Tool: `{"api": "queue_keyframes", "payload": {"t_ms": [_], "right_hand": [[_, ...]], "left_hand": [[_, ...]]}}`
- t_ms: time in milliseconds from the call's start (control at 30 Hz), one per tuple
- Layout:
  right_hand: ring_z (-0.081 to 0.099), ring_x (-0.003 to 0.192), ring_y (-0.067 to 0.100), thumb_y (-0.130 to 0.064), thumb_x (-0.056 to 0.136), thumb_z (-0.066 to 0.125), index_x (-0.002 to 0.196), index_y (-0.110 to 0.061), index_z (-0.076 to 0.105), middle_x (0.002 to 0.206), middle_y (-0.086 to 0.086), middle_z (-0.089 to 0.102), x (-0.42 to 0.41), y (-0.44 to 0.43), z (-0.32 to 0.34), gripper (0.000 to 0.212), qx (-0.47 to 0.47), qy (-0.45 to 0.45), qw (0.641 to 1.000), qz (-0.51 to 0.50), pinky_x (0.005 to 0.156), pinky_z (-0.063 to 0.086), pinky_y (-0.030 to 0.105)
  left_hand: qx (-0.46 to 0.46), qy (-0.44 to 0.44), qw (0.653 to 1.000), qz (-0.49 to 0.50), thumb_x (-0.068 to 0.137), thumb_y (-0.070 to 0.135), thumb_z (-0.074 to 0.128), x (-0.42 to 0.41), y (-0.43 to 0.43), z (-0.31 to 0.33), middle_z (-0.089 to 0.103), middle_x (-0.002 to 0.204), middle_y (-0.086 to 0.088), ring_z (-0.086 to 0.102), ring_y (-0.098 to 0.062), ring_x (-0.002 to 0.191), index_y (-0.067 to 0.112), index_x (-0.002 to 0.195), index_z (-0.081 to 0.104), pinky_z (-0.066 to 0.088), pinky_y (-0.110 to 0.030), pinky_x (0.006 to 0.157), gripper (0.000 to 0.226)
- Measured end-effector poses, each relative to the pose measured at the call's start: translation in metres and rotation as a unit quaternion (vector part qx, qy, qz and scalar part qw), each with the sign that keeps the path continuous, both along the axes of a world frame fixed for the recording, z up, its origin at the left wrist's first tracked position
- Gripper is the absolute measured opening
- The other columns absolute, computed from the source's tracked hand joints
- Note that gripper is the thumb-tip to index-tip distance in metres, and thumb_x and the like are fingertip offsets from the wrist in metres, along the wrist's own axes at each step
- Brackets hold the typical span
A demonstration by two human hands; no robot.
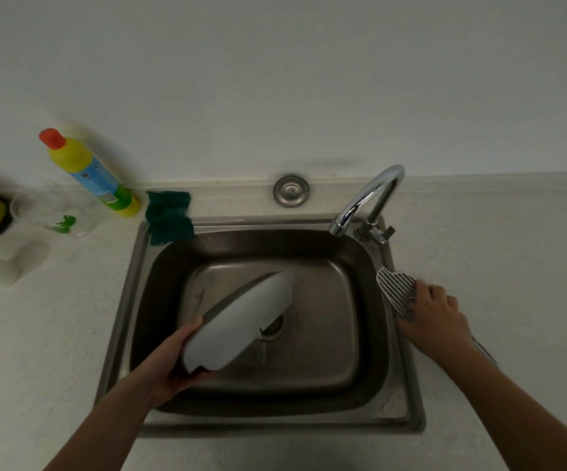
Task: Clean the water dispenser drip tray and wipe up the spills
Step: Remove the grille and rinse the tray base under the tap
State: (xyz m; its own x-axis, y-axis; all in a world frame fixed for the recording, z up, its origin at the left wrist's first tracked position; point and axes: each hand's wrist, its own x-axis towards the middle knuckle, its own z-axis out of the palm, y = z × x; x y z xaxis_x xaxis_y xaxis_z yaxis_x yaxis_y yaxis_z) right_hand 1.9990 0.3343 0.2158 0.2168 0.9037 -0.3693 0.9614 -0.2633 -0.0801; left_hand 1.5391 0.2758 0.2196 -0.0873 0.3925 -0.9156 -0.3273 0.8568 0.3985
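Observation:
My left hand [170,365] grips the white drip tray [241,321] by its near end and holds it tilted over the steel sink [132,300], its far end reaching toward the drain. My right hand [435,317] rests on the slotted white grille [396,288], which lies across the sink's right rim and the counter. My fingers cover the grille's near half.
A chrome tap [367,198] arches over the sink's back right corner. A green cloth [170,215] lies at the back left corner. A yellow cleaner bottle [88,171] leans against the wall. White cups [7,263] and a clear container [51,212] stand on the left counter.

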Motion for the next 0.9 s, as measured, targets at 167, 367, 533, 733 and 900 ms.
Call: {"api": "queue_keyframes", "payload": {"t_ms": [167, 367, 533, 733, 900], "right_hand": [[0.052, 0.125, 0.036, -0.056, 0.086, 0.066, 0.149, -0.018, 0.030, 0.142, 0.014, 0.048, -0.007, -0.003, 0.014, 0.081, 0.020, 0.016, 0.999, 0.024, 0.097, 0.052, 0.051], [0.051, 0.127, 0.030, -0.055, 0.076, 0.080, 0.153, -0.023, 0.030, 0.145, 0.009, 0.046, -0.058, -0.004, 0.045, 0.098, 0.070, 0.144, 0.986, 0.054, 0.099, 0.051, 0.048], [0.051, 0.124, 0.021, -0.057, 0.071, 0.081, 0.152, -0.027, 0.031, 0.144, 0.004, 0.045, -0.112, -0.002, 0.060, 0.100, 0.111, 0.247, 0.957, 0.099, 0.101, 0.050, 0.043], [0.052, 0.120, 0.015, -0.053, 0.069, 0.084, 0.148, -0.029, 0.035, 0.140, 0.001, 0.046, -0.172, 0.002, 0.059, 0.096, 0.127, 0.356, 0.925, 0.036, 0.103, 0.052, 0.046], [0.054, 0.119, 0.016, -0.053, 0.069, 0.085, 0.146, -0.029, 0.038, 0.138, 0.000, 0.048, -0.212, 0.001, 0.055, 0.093, 0.124, 0.372, 0.919, 0.030, 0.101, 0.055, 0.050]], "left_hand": [[-0.014, 0.072, 0.996, -0.050, 0.061, 0.061, 0.081, 0.009, -0.006, 0.012, 0.068, 0.118, -0.023, 0.075, -0.040, 0.098, 0.015, 0.118, 0.066, 0.064, -0.043, 0.068, 0.075], [0.065, 0.222, 0.959, -0.162, 0.069, 0.061, 0.074, 0.007, -0.013, 0.042, 0.073, 0.107, -0.012, 0.070, -0.030, 0.095, 0.008, 0.116, 0.070, 0.057, -0.036, 0.070, 0.071], [0.213, 0.433, 0.841, -0.244, 0.071, 0.059, 0.083, -0.023, -0.026, 0.077, 0.069, 0.113, 0.006, 0.066, -0.018, 0.101, 0.030, 0.129, 0.058, 0.054, -0.042, 0.090, 0.070], [0.231, 0.561, 0.772, -0.190, 0.056, 0.083, 0.078, -0.115, -0.033, 0.084, 0.063, 0.114, 0.009, 0.064, -0.015, 0.098, 0.040, 0.125, 0.048, 0.057, -0.042, 0.079, 0.087], [0.167, 0.586, 0.780, -0.138, 0.066, 0.054, 0.091, -0.177, -0.047, 0.052, 0.062, 0.125, -0.004, 0.065, -0.032, 0.109, 0.031, 0.130, 0.046, 0.055, -0.050, 0.086, 0.081]]}}
